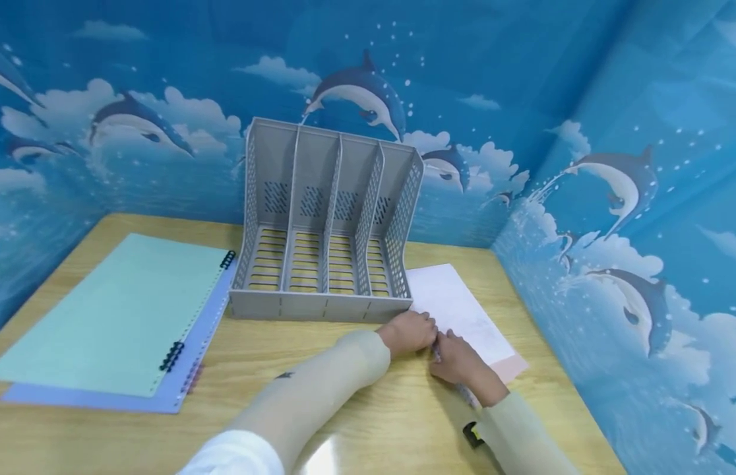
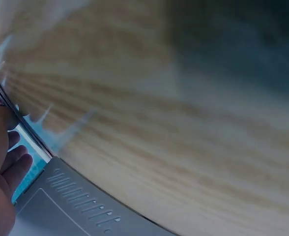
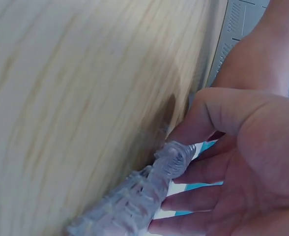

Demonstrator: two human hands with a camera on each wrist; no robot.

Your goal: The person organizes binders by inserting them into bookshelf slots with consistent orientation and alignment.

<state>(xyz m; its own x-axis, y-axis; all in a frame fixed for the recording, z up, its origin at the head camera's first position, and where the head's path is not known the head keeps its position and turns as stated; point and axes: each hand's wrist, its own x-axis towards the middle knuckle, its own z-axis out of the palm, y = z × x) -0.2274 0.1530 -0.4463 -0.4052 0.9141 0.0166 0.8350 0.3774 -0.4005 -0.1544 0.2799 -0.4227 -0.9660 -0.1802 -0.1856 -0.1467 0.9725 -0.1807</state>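
Note:
A loose-leaf notebook [image 1: 448,297] with a whitish cover and a pinkish edge lies at the right of the table, partly under the hands. Clear plastic binding rings [image 3: 130,196] run along its spine. My left hand [image 1: 411,331] grips the spine close to the front right corner of the grey file holder [image 1: 320,305]. Just below it, my right hand [image 1: 461,359] pinches the same spine, thumb [image 3: 193,120] at the end of a ring section and fingers spread along the cover side. In the left wrist view, only part of the left hand [image 2: 2,167] shows at the left edge.
The file holder stands upright with its slots facing front. On the left, a green notebook [image 1: 119,310] with black rings overlaps a purple notebook [image 1: 166,399]. A dolphin-print curtain [image 1: 463,79] walls the wooden table [image 1: 356,409] at the back and sides.

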